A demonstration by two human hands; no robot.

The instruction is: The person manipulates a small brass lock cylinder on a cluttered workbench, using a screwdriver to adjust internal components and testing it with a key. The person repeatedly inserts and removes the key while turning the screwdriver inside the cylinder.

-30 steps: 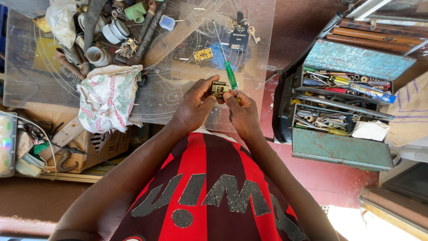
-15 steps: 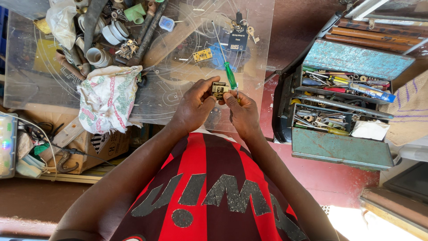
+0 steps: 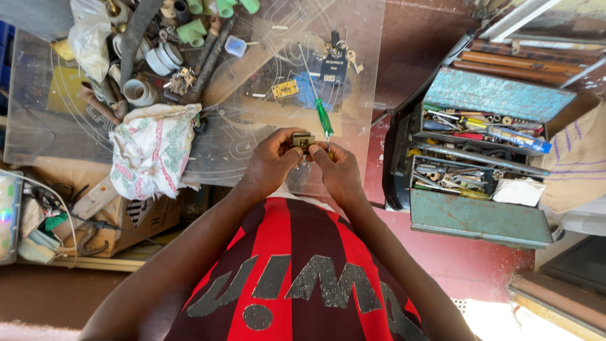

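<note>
My left hand [image 3: 270,163] and my right hand [image 3: 338,170] meet over the near edge of a clear plastic sheet [image 3: 353,76]. Between the fingertips of both sits a small brass padlock [image 3: 302,140]. A green-handled screwdriver [image 3: 322,115] lies on the sheet just beyond my right fingers, its thin shaft pointing away from me. A second small brass lock [image 3: 285,89] lies farther out on the sheet.
A crumpled floral cloth [image 3: 153,149] lies left of my hands. Pipe fittings and white cups [image 3: 140,88] crowd the far left. A dark packaged item with keys [image 3: 334,66] rests farther out. An open blue metal toolbox [image 3: 480,158] full of tools stands on the red floor at right.
Both hands stay together on the padlock, shifting only slightly. The screwdriver has not moved.
</note>
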